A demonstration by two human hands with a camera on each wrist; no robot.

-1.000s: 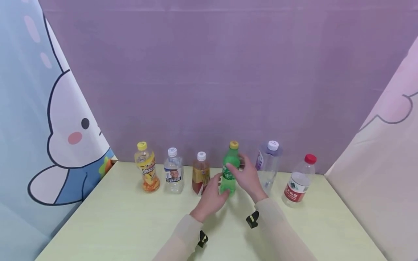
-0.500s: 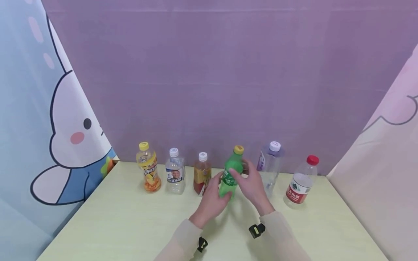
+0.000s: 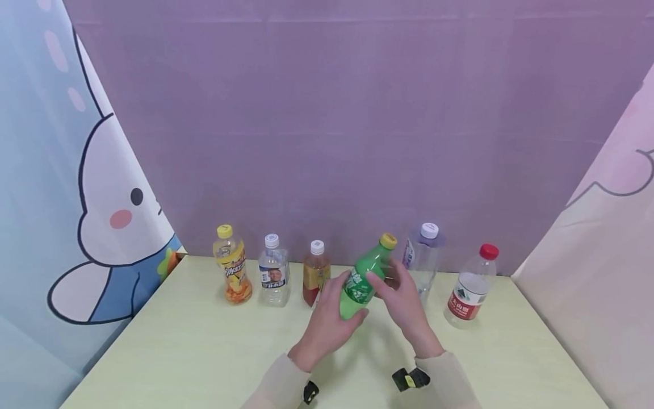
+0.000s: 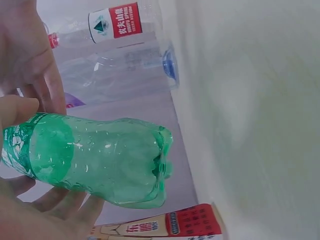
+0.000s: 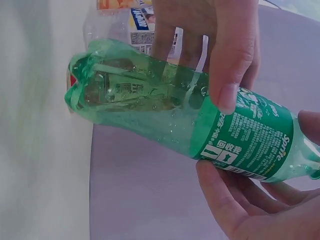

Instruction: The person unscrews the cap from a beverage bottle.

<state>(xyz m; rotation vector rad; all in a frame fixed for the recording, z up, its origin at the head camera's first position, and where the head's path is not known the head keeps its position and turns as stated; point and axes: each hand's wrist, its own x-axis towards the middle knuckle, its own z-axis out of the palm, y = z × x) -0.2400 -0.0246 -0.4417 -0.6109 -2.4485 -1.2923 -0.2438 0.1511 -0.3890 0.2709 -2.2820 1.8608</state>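
Observation:
A green Sprite bottle (image 3: 360, 284) with a yellow cap leans to the right, held between both hands above the table. Its base hangs clear of the tabletop in the left wrist view. My left hand (image 3: 327, 321) grips the lower part, with the thumb (image 5: 229, 95) across one side. Around the upper part near the label, my right hand (image 3: 406, 298) holds with curled fingers (image 5: 217, 192). The bottle looks see-through below the label in the right wrist view. The label covers its middle.
A row of bottles stands behind: a yellow-capped bottle (image 3: 234, 272), a white-capped clear bottle (image 3: 274, 278), a brown drink bottle (image 3: 315, 275), a tall clear bottle (image 3: 425, 264) close to my right hand, and a red-capped bottle (image 3: 467, 295). A purple cloth (image 3: 327, 125) hangs behind the table (image 3: 204, 346).
The green bottle has gone from upright to leaning, its cap moving right and its base rising off the table. Both hands came slightly nearer with it. The other bottles stay put.

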